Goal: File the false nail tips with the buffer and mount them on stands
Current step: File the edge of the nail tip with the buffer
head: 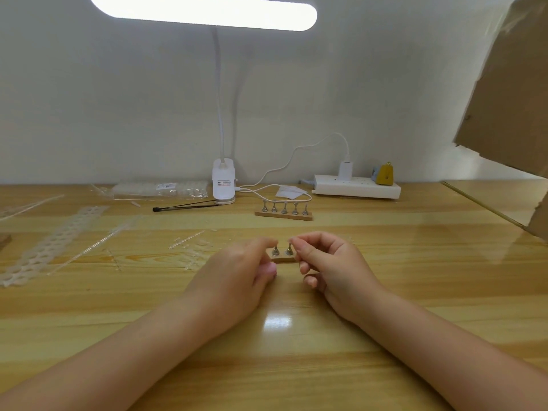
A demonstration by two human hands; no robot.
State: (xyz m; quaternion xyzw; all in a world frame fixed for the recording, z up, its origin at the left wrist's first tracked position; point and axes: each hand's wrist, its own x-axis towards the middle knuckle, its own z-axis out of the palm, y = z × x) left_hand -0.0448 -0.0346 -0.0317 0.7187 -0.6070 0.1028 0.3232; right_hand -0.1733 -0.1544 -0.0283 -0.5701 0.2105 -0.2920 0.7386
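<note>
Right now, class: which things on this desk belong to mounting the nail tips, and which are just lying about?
Job:
near stand
far stand
clear tip strips
left hand
right hand

Lying about:
lamp
power strip
black stick
cardboard

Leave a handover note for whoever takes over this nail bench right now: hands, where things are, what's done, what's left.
Left hand: fingers curled at the near stand base, grip hidden.
Right hand: fingertips pinched above the right peg; whether they hold a tip is too small to tell.
Far five-peg stand sits by the lamp base.
Loose clear tips and sprues lie to the left.
No buffer in view.
Left: file, mount.
</note>
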